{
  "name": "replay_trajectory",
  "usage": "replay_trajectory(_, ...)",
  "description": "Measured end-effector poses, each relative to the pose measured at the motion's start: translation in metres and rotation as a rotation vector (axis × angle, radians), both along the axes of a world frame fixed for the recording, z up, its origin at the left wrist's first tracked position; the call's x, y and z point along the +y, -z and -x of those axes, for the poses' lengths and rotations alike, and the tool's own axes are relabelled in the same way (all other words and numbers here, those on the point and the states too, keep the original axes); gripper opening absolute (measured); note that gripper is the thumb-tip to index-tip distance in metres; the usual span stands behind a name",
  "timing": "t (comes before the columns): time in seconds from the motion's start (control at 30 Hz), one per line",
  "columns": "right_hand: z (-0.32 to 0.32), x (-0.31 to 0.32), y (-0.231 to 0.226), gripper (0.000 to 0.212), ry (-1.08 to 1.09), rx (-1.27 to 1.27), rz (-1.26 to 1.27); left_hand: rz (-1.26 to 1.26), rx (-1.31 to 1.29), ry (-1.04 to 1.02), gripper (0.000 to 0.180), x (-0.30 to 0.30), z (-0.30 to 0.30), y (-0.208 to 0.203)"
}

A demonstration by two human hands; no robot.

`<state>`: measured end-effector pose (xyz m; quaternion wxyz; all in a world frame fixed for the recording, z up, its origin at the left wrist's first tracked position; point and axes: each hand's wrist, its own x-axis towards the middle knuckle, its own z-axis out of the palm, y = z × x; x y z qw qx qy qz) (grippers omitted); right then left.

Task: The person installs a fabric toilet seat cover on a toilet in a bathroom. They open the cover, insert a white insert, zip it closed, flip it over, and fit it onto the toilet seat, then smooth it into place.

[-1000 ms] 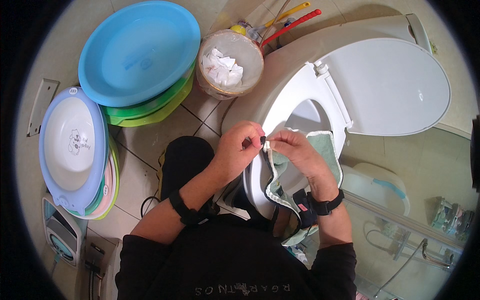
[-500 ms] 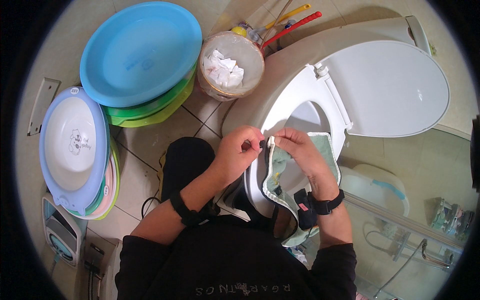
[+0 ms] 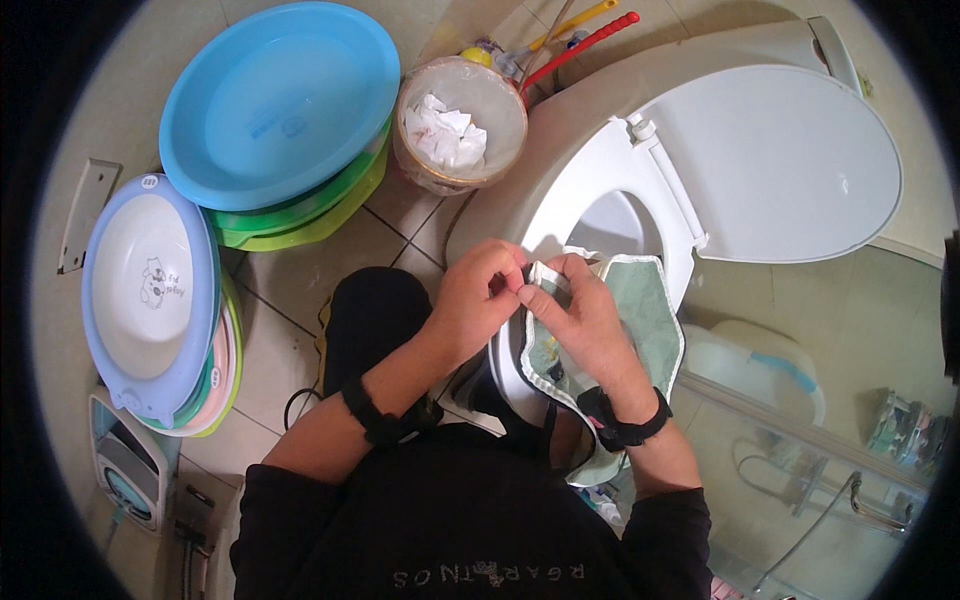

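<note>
Fingers (image 3: 506,257) of the left hand (image 3: 470,300) are curled in, with thumb and forefinger brought together at the tips on a small dark bit (image 3: 529,271) by the corner of a green cloth (image 3: 645,290); that bit is too small and too shaded for me to say what it is. Thumb and forefinger of the right hand (image 3: 583,315) are closed on the cloth's white-trimmed edge, right beside the left fingertips, so the two hands almost meet.

The cloth hangs over the front of the toilet seat (image 3: 562,205), spreading out past the right hand and dropping toward the person's lap. Its white trim runs in a wavy line down the left side, and a yellow and dark patch shows near that edge. A black band (image 3: 370,412) circles the left wrist, and another (image 3: 635,430) circles the right one, in front of part of the cloth.

The toilet lid (image 3: 790,165) is raised and leans back. Left of the toilet stands a lined bin (image 3: 508,105) holding crumpled white tissue (image 3: 445,135), with a red handle (image 3: 590,45) and a yellow handle (image 3: 575,22) behind it. Farther left, a blue basin (image 3: 280,90) sits on green basins (image 3: 345,200), next to a stack topped by a pale blue and white basin (image 3: 150,340).
</note>
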<state>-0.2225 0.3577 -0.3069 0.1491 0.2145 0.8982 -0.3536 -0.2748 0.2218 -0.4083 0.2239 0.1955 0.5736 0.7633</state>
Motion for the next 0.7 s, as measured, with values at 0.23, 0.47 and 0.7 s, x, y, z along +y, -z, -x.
replay_trajectory(0.23,-0.008,-0.002,0.010,0.012,-0.019,0.125,0.009,-0.051,-0.158,0.006,0.015,0.003,0.000,0.002)
replay_trajectory(0.47,-0.016,0.004,0.013,0.011,-0.009,0.194,0.161,-0.016,-0.151,0.115,0.018,-0.005,0.004,-0.009)
replay_trajectory(0.7,-0.016,0.004,0.013,0.011,0.027,0.160,0.138,0.046,-0.026,0.038,0.013,-0.003,0.001,-0.012)
